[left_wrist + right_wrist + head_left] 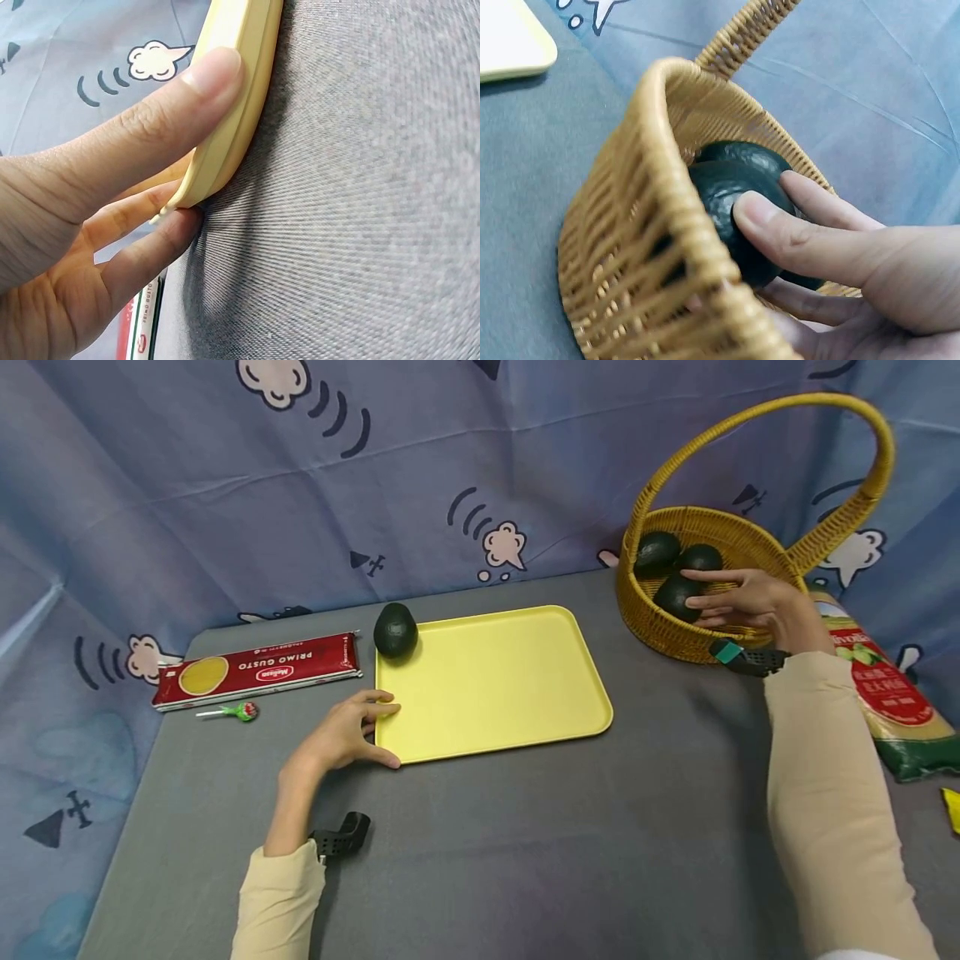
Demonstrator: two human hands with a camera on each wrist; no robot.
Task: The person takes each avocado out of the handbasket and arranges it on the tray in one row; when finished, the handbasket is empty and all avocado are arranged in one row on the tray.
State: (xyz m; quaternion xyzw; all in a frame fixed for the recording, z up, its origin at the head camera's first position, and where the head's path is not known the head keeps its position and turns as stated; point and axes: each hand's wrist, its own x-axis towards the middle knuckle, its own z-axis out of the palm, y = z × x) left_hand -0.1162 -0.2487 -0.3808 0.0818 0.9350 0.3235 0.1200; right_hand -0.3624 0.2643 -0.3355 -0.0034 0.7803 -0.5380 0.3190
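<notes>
In the head view, a yellow tray (pixel 495 685) lies on the table, and a dark green avocado (pixel 395 631) sits at its far left corner. My left hand (pixel 341 731) holds the tray's near left corner; the left wrist view shows the thumb (pixel 217 75) against the tray's side and fingers round the edge. On the right stands a wicker basket (pixel 675 639) with a tall handle. Inside it my right hand (pixel 750 597) grips an avocado (pixel 731 202) between thumb and fingers. Two more avocados lie behind it, one at the left (pixel 657 553) and one at the back (pixel 699 557).
A red spaghetti pack (pixel 258 670) and a wrapped lollipop (pixel 243 711) lie left of the tray. Right of the basket, partly behind my right arm, is a red and green bag (pixel 892 693). A yellow packet (pixel 952 810) shows at the right edge. Patterned cloth (pixel 420 468) hangs behind.
</notes>
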